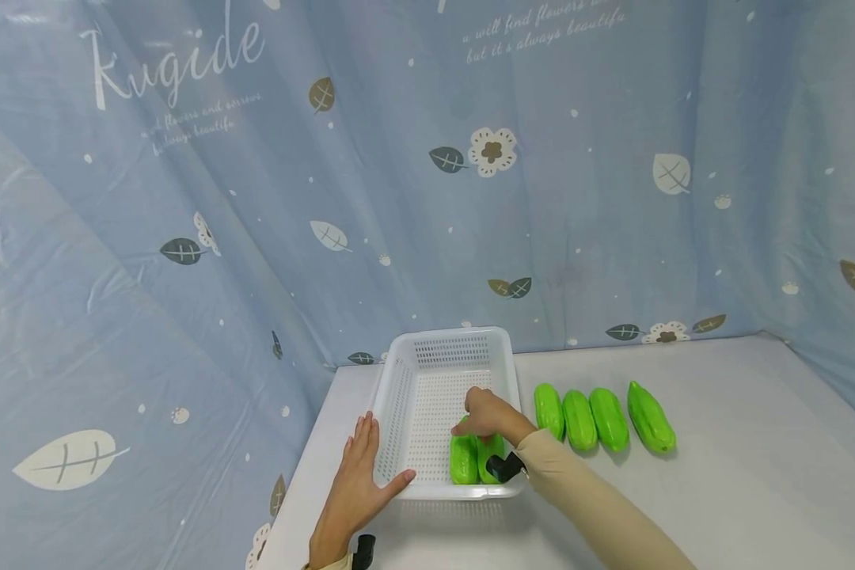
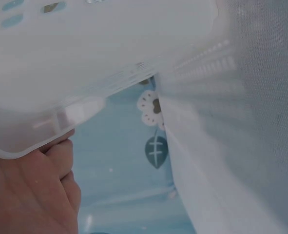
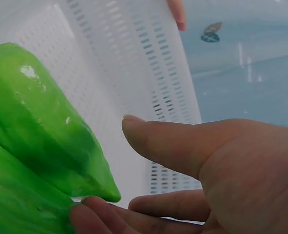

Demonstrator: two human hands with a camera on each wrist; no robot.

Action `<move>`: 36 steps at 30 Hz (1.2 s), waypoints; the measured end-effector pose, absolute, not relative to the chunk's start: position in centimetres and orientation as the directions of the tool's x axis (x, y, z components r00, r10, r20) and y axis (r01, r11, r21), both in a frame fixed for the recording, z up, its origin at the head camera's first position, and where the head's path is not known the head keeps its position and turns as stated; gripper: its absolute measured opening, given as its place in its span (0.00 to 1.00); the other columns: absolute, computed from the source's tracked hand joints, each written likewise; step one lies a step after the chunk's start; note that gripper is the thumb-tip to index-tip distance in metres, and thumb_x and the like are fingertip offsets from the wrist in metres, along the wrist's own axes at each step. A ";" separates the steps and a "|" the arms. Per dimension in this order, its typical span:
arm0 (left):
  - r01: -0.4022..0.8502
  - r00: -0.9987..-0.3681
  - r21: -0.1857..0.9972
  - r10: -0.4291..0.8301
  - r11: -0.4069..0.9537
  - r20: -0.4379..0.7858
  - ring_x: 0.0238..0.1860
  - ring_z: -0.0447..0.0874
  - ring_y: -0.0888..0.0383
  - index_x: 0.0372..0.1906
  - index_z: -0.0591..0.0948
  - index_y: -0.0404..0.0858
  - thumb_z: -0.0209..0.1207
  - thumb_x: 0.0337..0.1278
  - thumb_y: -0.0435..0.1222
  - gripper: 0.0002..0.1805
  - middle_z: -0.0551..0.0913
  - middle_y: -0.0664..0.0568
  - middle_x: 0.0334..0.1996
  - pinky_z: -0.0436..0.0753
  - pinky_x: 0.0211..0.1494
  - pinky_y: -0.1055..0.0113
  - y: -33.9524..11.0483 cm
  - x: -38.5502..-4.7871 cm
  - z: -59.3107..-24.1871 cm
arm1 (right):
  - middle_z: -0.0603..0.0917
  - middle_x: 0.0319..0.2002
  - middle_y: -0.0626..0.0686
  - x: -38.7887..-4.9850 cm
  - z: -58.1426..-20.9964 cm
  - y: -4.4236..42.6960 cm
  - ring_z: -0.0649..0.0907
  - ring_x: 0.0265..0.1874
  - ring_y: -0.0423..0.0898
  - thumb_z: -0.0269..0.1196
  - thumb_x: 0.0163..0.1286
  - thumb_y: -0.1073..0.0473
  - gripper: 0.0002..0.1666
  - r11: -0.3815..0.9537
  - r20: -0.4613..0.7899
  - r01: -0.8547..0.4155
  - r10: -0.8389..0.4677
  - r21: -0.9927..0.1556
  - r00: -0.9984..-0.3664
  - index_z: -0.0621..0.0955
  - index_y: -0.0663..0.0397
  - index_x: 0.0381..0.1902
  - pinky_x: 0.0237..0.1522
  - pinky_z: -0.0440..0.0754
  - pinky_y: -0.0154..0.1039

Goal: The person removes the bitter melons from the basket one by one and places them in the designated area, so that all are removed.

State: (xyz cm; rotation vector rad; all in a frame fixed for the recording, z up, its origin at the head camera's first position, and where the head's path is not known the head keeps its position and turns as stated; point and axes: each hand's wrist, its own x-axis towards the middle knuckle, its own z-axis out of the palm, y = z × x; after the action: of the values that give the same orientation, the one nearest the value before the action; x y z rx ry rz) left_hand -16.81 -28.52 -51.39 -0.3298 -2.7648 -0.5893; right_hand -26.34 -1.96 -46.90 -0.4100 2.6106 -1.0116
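**Two green cucumber-like vegetables [image 1: 463, 461] in a white basket [image 1: 445, 492], four beside it**

The right hand [image 1: 494, 413] reaches down over the two vegetables in the basket. It looks let go, not squeezing: the right wrist view shows the thumb [image 3: 163, 146] held away from them, with the fingertips [image 3: 87, 222] by their ends. I cannot tell if the fingertips touch.

The left hand [image 1: 359, 479] is stretched out at the basket's near left corner. Its fingers lie straight along the outside of the left wall and its thumb points over the near rim. It touches the basket but does not clutch it.

The two vegetables lie side by side in the basket's near right corner, with their ends facing the far side. The basket has lots of little holes. It stands near the left edge of the worktop [image 1: 741, 459], with its far end at the back edge.

Right of the basket, toward the back edge, are four more green vegetables [image 1: 609, 419] in a row. Three lie close together. The last one, on the right, is a bit apart and leans at a slant.

A tan sleeve [image 1: 591, 491] covers the right arm. Behind the worktop hangs a blue curtain [image 1: 577, 222] with leaves, flowers and white writing.
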 end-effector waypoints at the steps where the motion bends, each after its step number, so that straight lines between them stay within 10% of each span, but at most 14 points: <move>1: 0.279 -0.932 0.362 0.160 0.890 0.326 0.82 0.54 0.36 0.80 0.57 0.29 0.66 0.53 0.66 0.62 0.55 0.39 0.83 0.59 0.80 0.35 -28.5 -16.8 -51.3 | 0.74 0.10 0.46 -26.3 -46.9 -2.0 0.77 0.09 0.43 0.77 0.60 0.57 0.19 0.711 -0.182 -0.152 -0.370 -0.686 -0.911 0.78 0.54 0.20 0.13 0.73 0.31; 12: 0.252 -0.949 0.390 0.146 0.886 0.280 0.84 0.51 0.39 0.81 0.56 0.30 0.66 0.52 0.66 0.62 0.54 0.41 0.84 0.57 0.81 0.36 -28.6 -16.8 -51.3 | 0.71 0.14 0.47 -26.2 -47.1 -2.3 0.72 0.11 0.42 0.78 0.58 0.59 0.20 0.726 -0.198 -0.158 -0.379 -0.669 -0.904 0.75 0.54 0.23 0.16 0.72 0.32; 19: 0.248 -0.953 0.424 0.142 0.871 0.267 0.85 0.48 0.40 0.82 0.55 0.31 0.65 0.54 0.66 0.62 0.52 0.42 0.84 0.23 0.76 0.81 -28.5 -16.7 -51.3 | 0.76 0.18 0.48 -26.2 -47.2 -2.6 0.72 0.14 0.41 0.79 0.56 0.58 0.18 0.738 -0.206 -0.146 -0.364 -0.659 -0.908 0.79 0.57 0.27 0.18 0.74 0.32; 28: 0.251 -0.951 0.413 0.144 0.875 0.274 0.84 0.50 0.39 0.81 0.56 0.30 0.66 0.53 0.65 0.62 0.53 0.41 0.84 0.19 0.70 0.87 -28.5 -16.8 -51.2 | 0.87 0.43 0.59 -26.4 -47.5 -2.7 0.83 0.33 0.47 0.82 0.52 0.56 0.35 0.764 -0.202 -0.148 -0.344 -0.628 -0.917 0.83 0.69 0.53 0.38 0.87 0.43; 36: 0.230 -0.958 0.407 0.131 0.884 0.256 0.85 0.48 0.41 0.81 0.56 0.32 0.66 0.53 0.66 0.62 0.53 0.42 0.84 0.49 0.85 0.43 -28.4 -16.7 -51.1 | 0.87 0.51 0.58 -26.4 -47.6 -2.9 0.83 0.40 0.48 0.82 0.51 0.53 0.36 0.790 -0.215 -0.153 -0.339 -0.594 -0.916 0.83 0.64 0.55 0.48 0.86 0.50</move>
State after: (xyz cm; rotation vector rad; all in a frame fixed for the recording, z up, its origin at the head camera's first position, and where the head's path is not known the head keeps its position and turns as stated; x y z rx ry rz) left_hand -16.73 -28.38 -51.06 -0.2743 -2.8315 -0.6509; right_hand -26.43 -2.90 -47.57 -0.3769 2.6696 -0.8485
